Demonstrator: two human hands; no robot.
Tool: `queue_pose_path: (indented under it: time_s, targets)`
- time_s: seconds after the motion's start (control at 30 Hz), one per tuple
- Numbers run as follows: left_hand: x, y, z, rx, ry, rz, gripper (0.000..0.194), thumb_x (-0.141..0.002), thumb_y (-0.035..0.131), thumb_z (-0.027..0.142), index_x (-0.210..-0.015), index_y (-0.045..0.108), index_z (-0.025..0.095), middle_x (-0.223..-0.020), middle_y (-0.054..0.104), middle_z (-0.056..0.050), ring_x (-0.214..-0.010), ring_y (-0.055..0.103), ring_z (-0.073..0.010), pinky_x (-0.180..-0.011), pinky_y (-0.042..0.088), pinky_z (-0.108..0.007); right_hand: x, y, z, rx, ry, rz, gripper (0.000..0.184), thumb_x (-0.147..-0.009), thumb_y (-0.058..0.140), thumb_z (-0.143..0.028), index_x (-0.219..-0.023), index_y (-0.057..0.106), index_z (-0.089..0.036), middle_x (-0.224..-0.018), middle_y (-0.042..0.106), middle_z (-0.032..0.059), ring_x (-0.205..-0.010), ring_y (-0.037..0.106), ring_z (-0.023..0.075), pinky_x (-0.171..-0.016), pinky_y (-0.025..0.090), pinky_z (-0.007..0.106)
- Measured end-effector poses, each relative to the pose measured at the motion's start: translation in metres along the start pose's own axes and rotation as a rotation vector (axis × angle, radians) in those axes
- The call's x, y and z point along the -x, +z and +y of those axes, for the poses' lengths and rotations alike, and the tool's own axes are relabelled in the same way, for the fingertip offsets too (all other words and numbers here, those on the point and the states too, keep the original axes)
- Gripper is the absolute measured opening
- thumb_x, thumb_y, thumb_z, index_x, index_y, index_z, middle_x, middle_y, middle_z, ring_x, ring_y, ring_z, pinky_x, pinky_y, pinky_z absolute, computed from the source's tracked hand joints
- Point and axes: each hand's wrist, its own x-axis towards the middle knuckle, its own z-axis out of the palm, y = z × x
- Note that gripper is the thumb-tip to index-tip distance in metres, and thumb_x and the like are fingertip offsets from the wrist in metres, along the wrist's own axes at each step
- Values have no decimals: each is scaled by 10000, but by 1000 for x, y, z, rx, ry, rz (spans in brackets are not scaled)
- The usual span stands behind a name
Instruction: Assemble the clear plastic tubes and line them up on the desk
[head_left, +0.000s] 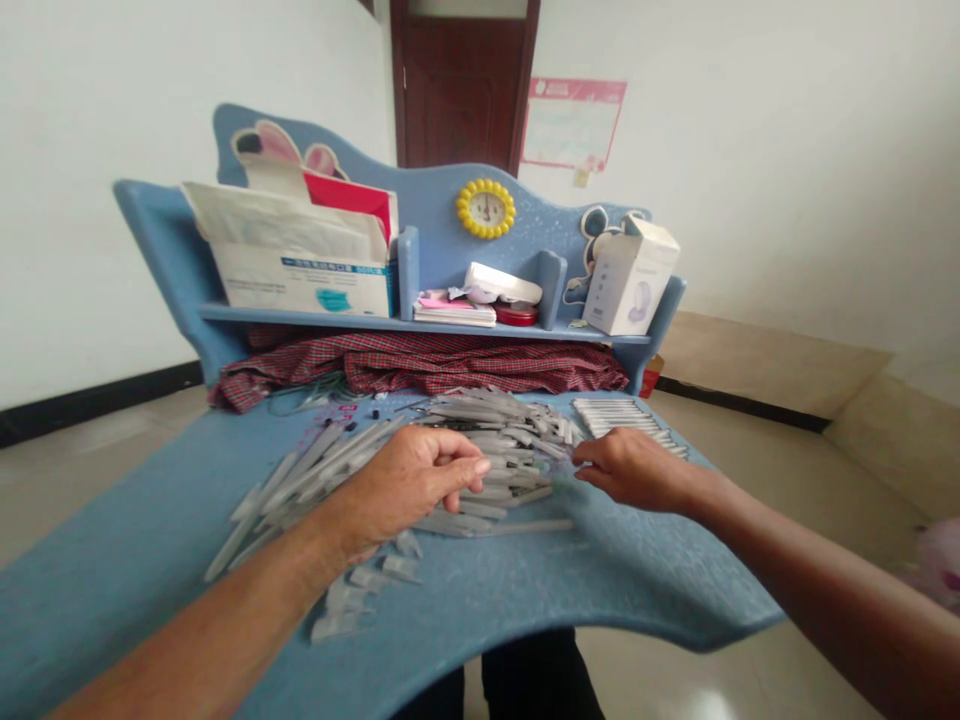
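My left hand (431,478) is over the middle of a pile of thin greyish translucent plastic pieces (487,412). Its thumb and forefinger are pressed together; anything between them is too small to make out. At the pile's right edge is my right hand (628,468), fingers curled in a pinch, with their contents unclear. Just beyond it lies a neat row of slim white sticks, pen-like in shape (611,412). Longer translucent tubes (285,490) are heaped left of my left hand. Several small tapered clear pieces (349,598) sit near the table's front, beside my left forearm.
The blue table (525,590) has a curved front edge. Red checked cloth (450,362) is bunched beneath its raised shelf (315,314). On that shelf stand a face-mask box (300,275), a white carton (634,280) and a yellow-rimmed clock (486,209). Small black bits (375,413) lie behind the tubes.
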Motion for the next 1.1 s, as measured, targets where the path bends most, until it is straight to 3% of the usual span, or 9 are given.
queue_pose_path:
  time_s: [0.1,0.23,0.5,0.63,0.83,1.1]
  targets:
    - [0,1,0,-9,-4,30,199,-715,609,355,-669,665,170,-507,577,36,-430,447,-83,-419,302,-177,-10,1,-11,-53,12,-14,210,-867,497,-270,-947,679,-204,-813,705,61,-734,631,169,-624,374,253]
    - [-1,0,-3,-24,11,30,199,-707,611,358,-694,670,168,-624,647,11,-467,494,-87,-434,326,-180,-21,5,-16,-69,18,-57,242,-864,483,-286,-970,686,-207,-863,714,75,-776,642,190,-655,393,267]
    - [-1,-1,-7,-43,37,21,164,-699,607,322,-670,666,172,-547,564,39,-484,516,-102,-489,374,-192,-34,16,-20,-109,-2,-88,258,-827,496,-303,-904,716,-194,-822,713,82,-740,631,198,-608,377,261]
    - [-2,-1,-8,-86,46,15,204,-719,583,348,-660,661,170,-608,625,12,-486,532,-108,-492,380,-202,-39,18,-21,-160,-18,-102,233,-811,505,-263,-837,721,-178,-784,706,65,-696,609,160,-587,368,234]
    - [-3,-2,-9,-109,47,12,205,-719,586,350,-661,661,169,-605,632,9,-493,541,-112,-500,391,-203,-31,9,-16,-282,-31,-84,183,-795,510,-189,-775,688,-152,-637,650,9,-561,543,95,-534,359,192]
    - [-3,0,-10,-111,36,29,213,-748,575,342,-736,669,151,-655,645,-5,-512,538,-111,-517,413,-206,-13,0,-5,-670,49,58,153,-804,484,-184,-701,586,-136,-566,563,-20,-460,518,75,-452,348,174]
